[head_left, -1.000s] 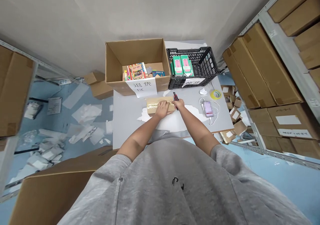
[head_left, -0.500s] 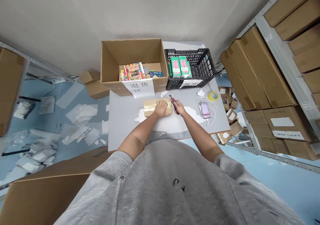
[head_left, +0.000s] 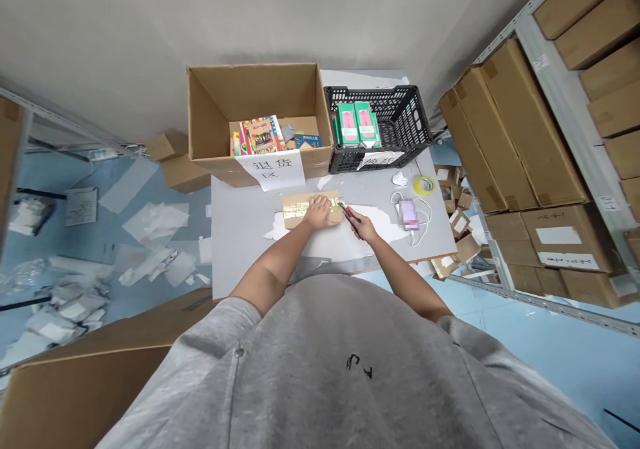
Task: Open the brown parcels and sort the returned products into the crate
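Observation:
A small cardboard box (head_left: 297,210) with shiny tape along its top lies on white paper on the table. My left hand (head_left: 319,213) rests over the box's right part, fingers on top and thumb toward the near edge, holding it in place. In my right hand (head_left: 365,227) is a black and red utility knife (head_left: 352,216), the fingers wrapped round its handle. Its tip points up and left, close to the box's right end; whether it touches the box I cannot tell.
Behind stand a large open carton (head_left: 210,162) with books and a black plastic crate (head_left: 345,164) holding green-and-pink boxes. At right lie a tape roll (head_left: 425,184) and a phone (head_left: 409,214) with a white cable. Shelves (head_left: 537,62) of cartons rise at the right.
The knife has tilted, and its tip has moved down to the right end of the box. My left hand stays on the box. The whole view has shifted slightly.

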The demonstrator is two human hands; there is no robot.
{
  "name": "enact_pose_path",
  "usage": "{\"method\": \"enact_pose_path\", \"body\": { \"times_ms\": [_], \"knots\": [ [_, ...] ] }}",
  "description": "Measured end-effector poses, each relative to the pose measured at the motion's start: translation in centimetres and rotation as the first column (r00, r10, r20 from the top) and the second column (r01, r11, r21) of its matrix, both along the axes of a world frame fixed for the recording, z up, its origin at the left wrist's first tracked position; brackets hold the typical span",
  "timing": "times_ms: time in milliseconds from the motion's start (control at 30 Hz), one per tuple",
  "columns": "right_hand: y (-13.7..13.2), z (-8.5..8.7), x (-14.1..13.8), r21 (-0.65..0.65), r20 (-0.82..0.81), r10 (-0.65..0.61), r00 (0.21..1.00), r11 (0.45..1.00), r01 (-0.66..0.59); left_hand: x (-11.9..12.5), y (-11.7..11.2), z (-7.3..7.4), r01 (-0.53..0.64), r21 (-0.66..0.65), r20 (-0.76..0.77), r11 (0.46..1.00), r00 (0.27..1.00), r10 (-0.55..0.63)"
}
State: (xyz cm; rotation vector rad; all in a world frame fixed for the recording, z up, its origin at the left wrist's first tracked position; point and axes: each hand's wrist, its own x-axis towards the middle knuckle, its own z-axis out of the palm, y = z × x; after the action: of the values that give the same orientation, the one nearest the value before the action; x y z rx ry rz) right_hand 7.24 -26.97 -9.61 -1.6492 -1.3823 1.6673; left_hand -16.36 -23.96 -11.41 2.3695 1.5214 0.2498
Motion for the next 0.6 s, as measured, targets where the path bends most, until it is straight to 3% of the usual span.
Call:
{"method": "enact_pose_path", "body": {
  "times_ms": [600],
  "knots": [
    [-0.3,0.14,-0.11,-0.001,-0.007,-0.008,1.0,1.0,0.008,0.07,-0.3,0.03,0.017,0.021,0.012,1.0,1.0,-0.017]
  ]
}}
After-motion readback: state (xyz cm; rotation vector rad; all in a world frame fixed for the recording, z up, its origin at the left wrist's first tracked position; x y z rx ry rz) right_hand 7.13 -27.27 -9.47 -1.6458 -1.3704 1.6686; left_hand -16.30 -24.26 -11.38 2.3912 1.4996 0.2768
